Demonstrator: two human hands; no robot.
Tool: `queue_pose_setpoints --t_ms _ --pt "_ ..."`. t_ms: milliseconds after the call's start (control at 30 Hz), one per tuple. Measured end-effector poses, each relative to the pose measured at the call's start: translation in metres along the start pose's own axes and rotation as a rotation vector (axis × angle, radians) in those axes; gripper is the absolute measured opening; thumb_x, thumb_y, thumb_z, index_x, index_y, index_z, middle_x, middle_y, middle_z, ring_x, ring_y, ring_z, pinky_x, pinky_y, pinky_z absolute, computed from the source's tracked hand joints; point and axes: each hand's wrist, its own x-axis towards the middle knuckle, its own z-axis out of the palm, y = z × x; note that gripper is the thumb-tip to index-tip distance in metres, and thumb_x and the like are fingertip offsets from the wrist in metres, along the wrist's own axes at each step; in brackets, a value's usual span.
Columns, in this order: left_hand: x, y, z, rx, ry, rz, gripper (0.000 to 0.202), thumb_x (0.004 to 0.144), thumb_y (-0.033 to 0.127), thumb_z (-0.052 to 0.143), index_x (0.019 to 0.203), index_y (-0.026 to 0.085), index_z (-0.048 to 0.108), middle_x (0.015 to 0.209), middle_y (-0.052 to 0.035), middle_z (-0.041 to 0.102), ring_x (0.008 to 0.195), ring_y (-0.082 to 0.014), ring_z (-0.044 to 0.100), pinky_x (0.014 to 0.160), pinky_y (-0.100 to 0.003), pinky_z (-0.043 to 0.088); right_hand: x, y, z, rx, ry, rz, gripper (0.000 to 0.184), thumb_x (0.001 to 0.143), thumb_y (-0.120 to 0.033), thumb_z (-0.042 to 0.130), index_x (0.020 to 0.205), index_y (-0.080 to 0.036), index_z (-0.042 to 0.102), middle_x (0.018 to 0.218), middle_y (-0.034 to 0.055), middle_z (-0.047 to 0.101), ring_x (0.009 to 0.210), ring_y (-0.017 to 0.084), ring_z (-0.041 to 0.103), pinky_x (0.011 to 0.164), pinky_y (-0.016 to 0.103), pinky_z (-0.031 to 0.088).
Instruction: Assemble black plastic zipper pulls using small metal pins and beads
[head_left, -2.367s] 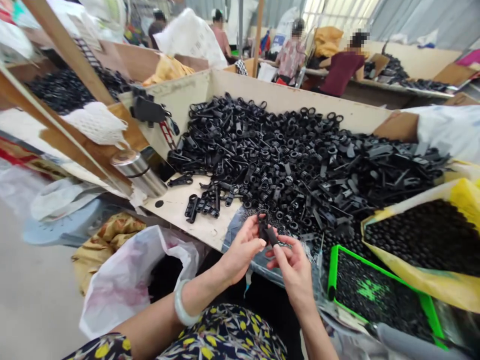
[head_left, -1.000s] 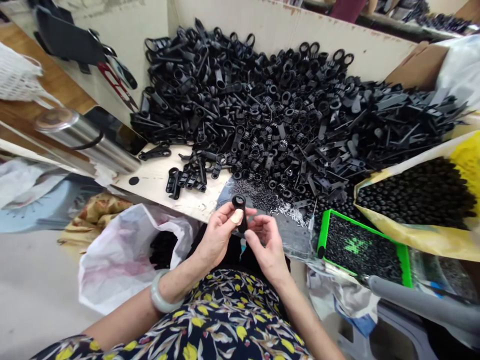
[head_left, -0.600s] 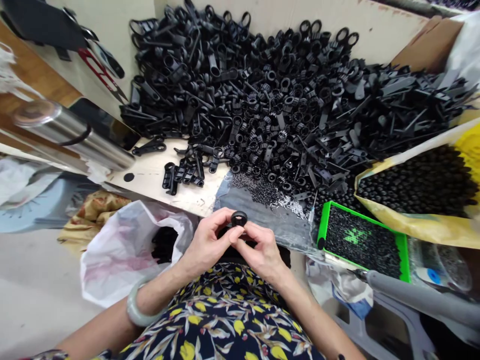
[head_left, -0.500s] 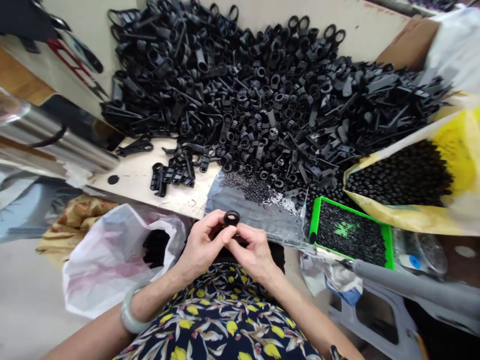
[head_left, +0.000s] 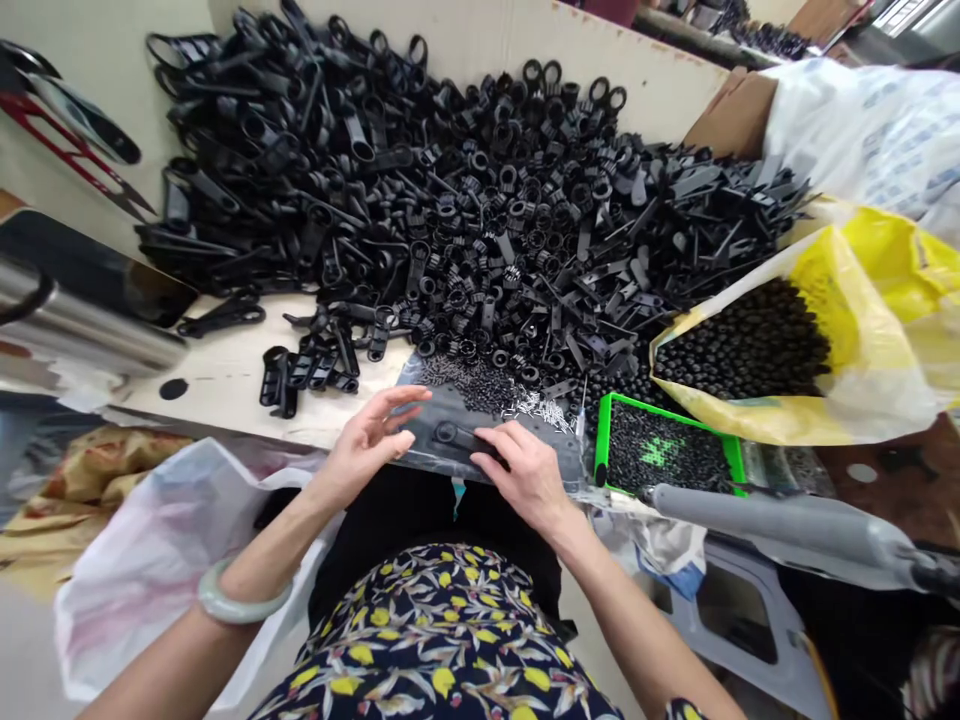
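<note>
My right hand (head_left: pixel 523 470) grips the near end of a black plastic part with a ring at one end (head_left: pixel 448 433), which lies on the dark grey mat (head_left: pixel 420 455) at the table's front edge. Left of it my left hand (head_left: pixel 373 437) hovers with fingers spread, touching nothing. Just beyond the mat's middle are small dark pieces (head_left: pixel 480 385) and a scatter of short silver pins (head_left: pixel 541 408). A group of similar black parts (head_left: pixel 307 372) sits on the pale board to the left.
A big heap of black plastic parts (head_left: pixel 450 200) covers the table's back. On the right stand a green tray (head_left: pixel 602 440) of small black pieces, a yellow-white bag (head_left: pixel 862 390) and a grey bar-shaped tool (head_left: pixel 780 520). A white bag (head_left: pixel 165 570) hangs at lower left.
Both hands held the black part together near my body. The part is now down on the mat in my right hand; my left hand has let go and moved left. The view has shifted too.
</note>
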Motion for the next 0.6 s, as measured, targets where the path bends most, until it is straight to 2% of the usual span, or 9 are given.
queue_pose_setpoints --t_ms 100,200,267,333,400,500,600 --pt "0.007 0.002 0.012 0.318 0.006 0.100 0.022 0.099 0.032 0.064 0.118 0.023 0.072 0.118 -0.0085 0.075 0.111 -0.0236 0.071 0.101 -0.040 0.056 0.005 0.008 0.003 -0.299 -0.046 -0.094 0.027 0.104 -0.038 0.062 0.123 -0.023 0.073 0.112 0.0104 0.073 0.100 0.024 0.068 0.088 0.037 0.054" --pt "0.020 0.005 0.037 0.534 -0.060 0.306 0.018 0.103 0.026 0.057 0.107 0.021 0.074 0.104 -0.0070 0.076 0.100 -0.0209 0.070 0.091 -0.036 0.056 0.004 0.009 -0.003 -0.270 -0.034 -0.076 0.034 0.103 -0.041 0.064 0.132 -0.024 0.068 0.116 0.0086 0.071 0.098 0.021 0.069 0.085 0.033 0.055" --pt "0.032 0.007 0.053 0.593 -0.095 0.423 0.019 0.104 0.022 0.055 0.107 0.020 0.073 0.102 -0.0071 0.076 0.097 -0.0200 0.068 0.089 -0.035 0.056 0.006 0.011 -0.019 -0.184 0.059 -0.022 0.031 0.106 -0.039 0.058 0.132 -0.024 0.067 0.115 0.0064 0.072 0.095 0.018 0.070 0.085 0.030 0.055" --pt "0.049 0.006 0.066 0.639 -0.111 0.500 0.020 0.105 0.020 0.053 0.108 0.019 0.073 0.102 -0.0076 0.076 0.097 -0.0201 0.067 0.090 -0.036 0.055 0.013 0.017 -0.039 -0.177 0.208 0.061 0.027 0.109 -0.033 0.050 0.125 -0.024 0.070 0.110 0.0052 0.073 0.095 0.017 0.070 0.087 0.029 0.054" --pt "0.068 0.006 0.077 0.721 -0.109 0.545 0.021 0.105 0.021 0.053 0.111 0.018 0.073 0.104 -0.0091 0.075 0.099 -0.0221 0.065 0.093 -0.039 0.054 0.023 0.025 -0.060 -0.272 0.316 0.161 0.028 0.108 -0.031 0.048 0.116 -0.024 0.074 0.106 0.0053 0.073 0.093 0.018 0.069 0.087 0.030 0.052" --pt "0.100 0.005 0.089 0.947 -0.112 0.603 0.025 0.101 0.024 0.061 0.123 0.018 0.072 0.117 -0.0141 0.071 0.111 -0.0286 0.060 0.093 -0.046 0.052 0.041 0.037 -0.079 -0.412 0.340 0.272 0.027 0.105 -0.030 0.050 0.111 -0.024 0.075 0.108 0.0060 0.072 0.090 0.019 0.068 0.087 0.032 0.051" --pt "0.127 0.002 0.097 1.165 -0.196 0.663 0.033 0.096 0.023 0.070 0.129 0.023 0.071 0.136 -0.0178 0.061 0.122 -0.0345 0.056 0.092 -0.048 0.049 0.053 0.044 -0.082 -0.429 0.318 0.298 0.028 0.103 -0.029 0.049 0.111 -0.024 0.076 0.109 0.0058 0.073 0.087 0.019 0.067 0.085 0.032 0.050"
